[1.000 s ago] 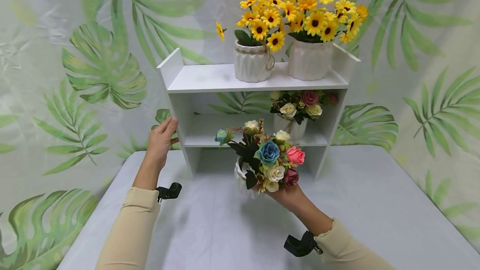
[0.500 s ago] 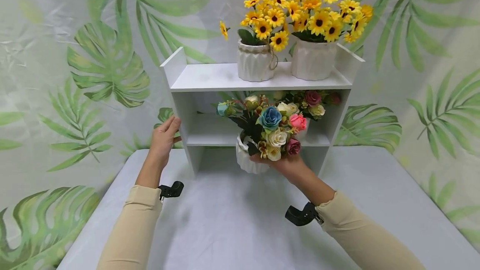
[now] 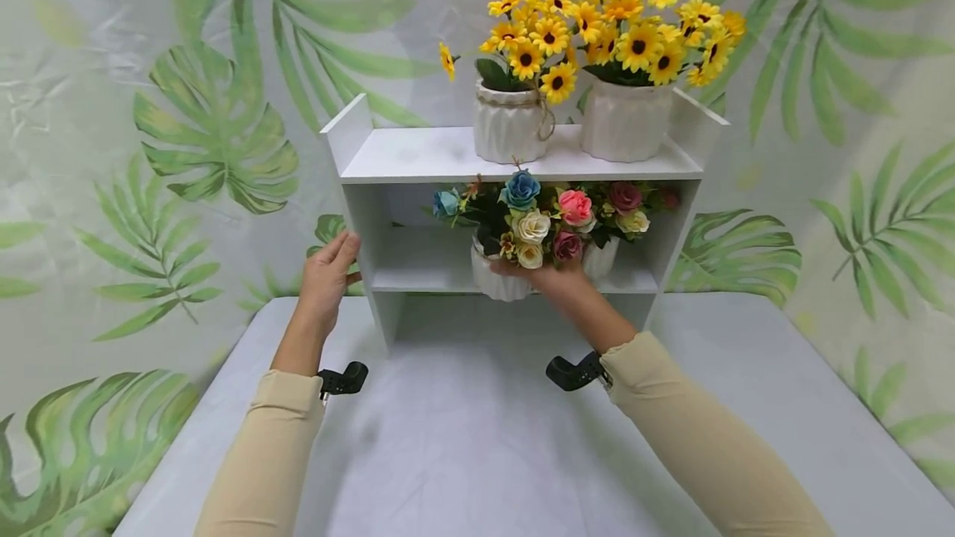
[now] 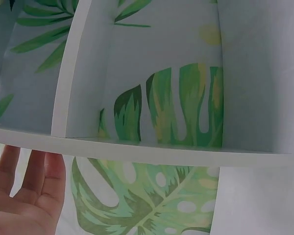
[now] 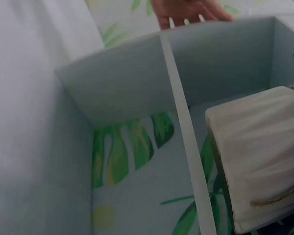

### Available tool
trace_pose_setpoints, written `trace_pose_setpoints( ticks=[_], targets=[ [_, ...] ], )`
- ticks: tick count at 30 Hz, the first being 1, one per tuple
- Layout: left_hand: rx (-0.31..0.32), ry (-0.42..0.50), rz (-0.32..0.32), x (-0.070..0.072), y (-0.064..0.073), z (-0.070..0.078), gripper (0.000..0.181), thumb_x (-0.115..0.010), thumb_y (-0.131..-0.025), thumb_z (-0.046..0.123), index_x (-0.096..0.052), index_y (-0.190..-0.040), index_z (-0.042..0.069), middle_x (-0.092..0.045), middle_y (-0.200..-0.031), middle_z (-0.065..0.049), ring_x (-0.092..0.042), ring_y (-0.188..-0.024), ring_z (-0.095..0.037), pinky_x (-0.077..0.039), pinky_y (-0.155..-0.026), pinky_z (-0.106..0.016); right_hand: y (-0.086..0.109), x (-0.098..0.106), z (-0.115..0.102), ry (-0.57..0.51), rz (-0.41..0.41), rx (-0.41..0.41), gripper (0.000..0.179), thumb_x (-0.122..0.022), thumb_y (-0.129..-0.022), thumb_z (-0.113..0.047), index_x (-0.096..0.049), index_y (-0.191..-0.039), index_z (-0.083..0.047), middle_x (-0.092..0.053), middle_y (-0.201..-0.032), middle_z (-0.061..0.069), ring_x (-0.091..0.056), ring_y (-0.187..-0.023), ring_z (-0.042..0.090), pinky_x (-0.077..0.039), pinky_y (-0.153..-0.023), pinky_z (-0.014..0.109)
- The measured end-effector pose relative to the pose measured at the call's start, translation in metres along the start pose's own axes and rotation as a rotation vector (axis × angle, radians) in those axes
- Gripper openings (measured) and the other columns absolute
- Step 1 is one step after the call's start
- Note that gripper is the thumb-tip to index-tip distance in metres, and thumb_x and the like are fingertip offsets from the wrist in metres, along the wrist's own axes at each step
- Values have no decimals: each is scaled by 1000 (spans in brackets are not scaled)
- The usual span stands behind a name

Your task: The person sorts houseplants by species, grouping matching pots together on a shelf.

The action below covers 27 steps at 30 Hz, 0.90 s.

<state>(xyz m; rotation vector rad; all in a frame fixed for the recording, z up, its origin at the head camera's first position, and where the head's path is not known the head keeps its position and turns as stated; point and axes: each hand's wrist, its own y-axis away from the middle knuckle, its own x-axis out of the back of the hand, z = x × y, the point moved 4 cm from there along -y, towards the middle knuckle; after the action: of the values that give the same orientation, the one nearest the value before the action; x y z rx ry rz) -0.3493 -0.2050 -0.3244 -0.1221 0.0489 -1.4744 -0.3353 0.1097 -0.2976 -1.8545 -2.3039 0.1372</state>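
Observation:
My right hand (image 3: 558,278) grips a white ribbed flowerpot (image 3: 494,278) of artificial roses (image 3: 533,226) in blue, pink, cream and dark red. That pot is at the front of the middle board of a white shelf (image 3: 418,156), its base overlapping the board's front edge in the head view. In the right wrist view the pot (image 5: 259,152) shows large beside the board, with a twine string on it. My left hand (image 3: 322,280) touches the outside of the shelf's left side panel, its fingers (image 4: 34,171) extended in the left wrist view.
Another white pot (image 3: 601,257) of roses stands on the middle board, at the right. On the top board are two white pots (image 3: 509,127) (image 3: 625,124) of yellow sunflowers. The shelf stands on a pale cloth-covered table (image 3: 448,437) before a leaf-print backdrop (image 3: 224,272).
My right hand has lifted the rose pot up and forward from in front of the lower compartment to the middle board. My left hand has stayed at the side panel.

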Motion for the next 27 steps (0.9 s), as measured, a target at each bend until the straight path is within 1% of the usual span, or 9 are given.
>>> trace_pose_setpoints(
  ticks=[1,3,4,9,12,16,20,24,27],
  targets=[
    [-1,2,-2,-1,0,0,62,-52,-101,45,-38,-154,16,-39,-160,-5,-49,-127,-5,-49,-93,-20,-1,2,1,101,34,-23,110,-82,-80,-46,-9,-159,-26,-14,-166,-1,-7,-154,18,-4,-129,48],
    [-1,0,-9,-2,-1,0,62,-52,-101,46,-37,-154,16,-38,-160,-5,-49,-128,-6,-49,-94,-21,-4,4,2,138,61,-65,104,-82,-82,-29,-12,-158,-28,-18,-164,-4,-12,-154,17,-10,-128,48],
    [-2,-1,-9,-2,-1,0,62,-52,-101,45,-38,-154,16,-38,-160,-5,-48,-131,-8,-49,-94,-21,-6,4,2,141,65,-76,103,-81,-82,-26,-13,-158,-29,-20,-164,-4,-14,-154,17,-12,-128,47],
    [-5,0,-2,-1,0,1,61,-51,-102,44,-37,-154,16,-38,-160,-7,-42,-142,-17,-48,-99,-26,-20,-3,6,158,62,-78,93,-83,-81,-26,-25,-154,-26,-33,-157,-3,-30,-146,18,-27,-124,46],
    [-2,0,-4,-2,1,2,61,-51,-101,44,-37,-154,17,-39,-160,-7,-45,-138,-14,-48,-101,-27,-27,-5,9,155,86,-79,93,-83,-80,-24,-27,-154,-25,-34,-156,-2,-32,-145,19,-27,-124,44],
    [-5,-7,-2,-2,-1,1,62,-52,-101,46,-38,-154,17,-40,-159,-6,-47,-133,-10,-47,-101,-28,-34,-6,10,123,97,-77,96,-83,-80,-22,-25,-155,-25,-31,-158,-2,-28,-148,18,-21,-126,41],
    [-12,-5,-3,-3,-2,1,62,-53,-100,47,-39,-153,18,-39,-159,-4,-46,-137,-13,-46,-107,-34,-38,-7,13,109,56,-85,91,-80,-83,-24,-25,-156,-24,-30,-159,-2,-27,-148,18,-21,-126,42],
    [-8,-1,-9,-4,-1,1,61,-53,-100,46,-39,-153,20,-39,-160,-3,-45,-137,-14,-44,-110,-37,-41,-7,19,126,15,-91,92,-76,-87,-28,-18,-158,-25,-25,-162,-2,-23,-151,18,-18,-127,44],
    [-9,-7,-7,-3,0,1,60,-52,-101,46,-39,-154,20,-39,-160,-2,-45,-137,-14,-44,-110,-36,-41,-7,22,159,19,-87,93,-75,-87,-31,-16,-158,-24,-25,-162,-1,-23,-151,19,-20,-126,46]
  ],
)
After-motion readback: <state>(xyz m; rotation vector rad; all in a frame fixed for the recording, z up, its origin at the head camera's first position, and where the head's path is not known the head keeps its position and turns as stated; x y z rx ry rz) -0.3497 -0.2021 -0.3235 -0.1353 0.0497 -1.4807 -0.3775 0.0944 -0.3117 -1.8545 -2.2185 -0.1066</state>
